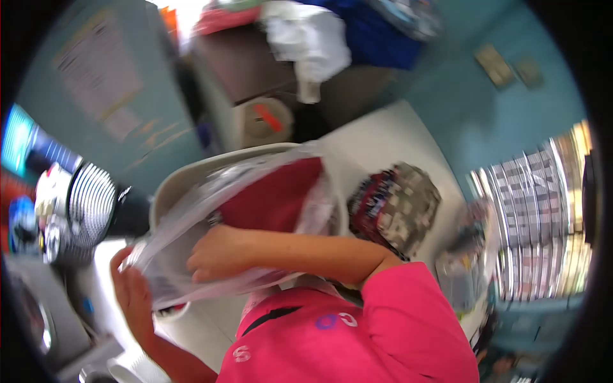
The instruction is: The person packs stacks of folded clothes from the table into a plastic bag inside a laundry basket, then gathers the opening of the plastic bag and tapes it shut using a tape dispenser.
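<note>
A clear plastic bag [169, 239] spreads over a pale, rounded bin [167, 191] in front of my body. Dark red cloth [274, 198] lies inside the bag. At the bag's left edge my left hand [133, 290] has its fingers bent round the plastic. My right arm crosses over the bag, and my right hand [217, 252] is at its opening with the fingers curled in. Whatever those fingers hold, if anything, is hidden and blurred. To the right of the bin sits a bundle of camouflage-patterned cloth [408, 207] on the floor.
A dark box [246, 64] stands ahead with white cloth [306, 38] and blue cloth [370, 29] on top. On the left are a blue-grey panel [121, 83] and a ribbed metallic round object [91, 204]. A filled plastic bag [466, 262] sits on the right.
</note>
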Demonstrator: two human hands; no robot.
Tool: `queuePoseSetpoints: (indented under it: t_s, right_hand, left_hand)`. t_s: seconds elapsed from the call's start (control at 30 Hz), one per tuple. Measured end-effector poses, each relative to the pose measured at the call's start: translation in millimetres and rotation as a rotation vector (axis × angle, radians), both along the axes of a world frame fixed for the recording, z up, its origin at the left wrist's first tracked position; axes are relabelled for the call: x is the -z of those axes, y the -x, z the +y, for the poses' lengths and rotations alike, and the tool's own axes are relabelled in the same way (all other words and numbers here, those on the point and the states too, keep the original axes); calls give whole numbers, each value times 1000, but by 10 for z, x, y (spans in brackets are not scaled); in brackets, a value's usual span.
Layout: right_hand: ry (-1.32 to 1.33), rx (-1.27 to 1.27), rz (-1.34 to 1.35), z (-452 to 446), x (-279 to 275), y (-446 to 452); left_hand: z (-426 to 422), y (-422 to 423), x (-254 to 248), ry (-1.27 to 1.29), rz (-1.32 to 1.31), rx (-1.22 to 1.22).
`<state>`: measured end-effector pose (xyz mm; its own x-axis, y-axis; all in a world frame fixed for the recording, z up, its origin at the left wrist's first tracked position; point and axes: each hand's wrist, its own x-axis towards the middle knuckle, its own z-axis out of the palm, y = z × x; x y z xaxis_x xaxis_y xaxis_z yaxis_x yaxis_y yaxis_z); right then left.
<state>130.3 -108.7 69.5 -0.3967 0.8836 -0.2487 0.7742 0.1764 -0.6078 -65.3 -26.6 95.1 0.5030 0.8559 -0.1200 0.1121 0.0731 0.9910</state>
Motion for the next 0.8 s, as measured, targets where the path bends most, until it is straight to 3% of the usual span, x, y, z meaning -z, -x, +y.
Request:
queuePoseSetpoints:
  t_s: [0.03, 0.07, 0.1, 0.13, 0.2, 0.23, 0.3, 0.33, 0.37, 0.43, 0.47, 0.5, 0.53, 0.63, 0.7, 0.73, 0.8]
  right_hand:
    - [-38, 67, 29, -201, -256, -65]
    - [-270, 174, 217, -464, -352, -113]
    - [-513, 260, 403, -717, -437, -131]
    - [-616, 295, 604, -968, -617, -172]
    - [-765, 313, 1027, -1520, -946, -224]
    - [-806, 301, 1246, -1786, -1054, -236]
    - [-1105, 168, 1563, -2171, -1166, -222]
    - [-1119, 173, 1574, -2357, -1207, -257]
    - [-1136, 244, 1478, -2552, -1242, -284]
    - [-1156, 391, 1288, -2948, -1301, -342]
    - [-1158, 465, 1191, -3141, -1325, -381]
    - [-1153, 534, 1095, -3318, -1342, -428]
    - [-1144, 595, 995, -3476, -1354, -493]
    - [-1087, 733, 706, -3793, -1343, -745]
    - [-1140, 871, -54, -3828, -1020, -1050]
    - [-1112, 985, -115, -3848, -678, -1172]
    - [-768, 1157, -232, -3963, 45, -1267]
  left_hand:
    - [-66, -45, -132, -188, 197, -19]
    - [-26, 58, -119, -410, 377, 31]
    - [29, 85, -97, -911, 549, -62]
    - [-94, -59, -254, -917, 536, -252]
    - [-252, -109, -471, -1092, 476, -380]
    - [-328, -148, -499, -1107, 475, -367]
    - [-511, -231, -557, -1000, 204, -256]
    - [-783, -490, -467, -960, 0, -260]
    - [-930, -673, -463, -1084, -124, 77]
    - [-1631, -1261, -468, -537, -248, 452]
    - [-1926, -1522, -425, -409, -229, 611]
    - [-2135, -1734, -400, -54, -264, 909]
    - [-2310, -1926, -175, 248, -232, 1055]
    - [-2830, -2298, 712, 442, 129, 979]
    - [-3060, -2380, 1268, 432, 210, 883]
    - [-3145, -2391, 1447, 505, 175, 773]
    - [-3298, -2441, 1508, 571, 137, 640]
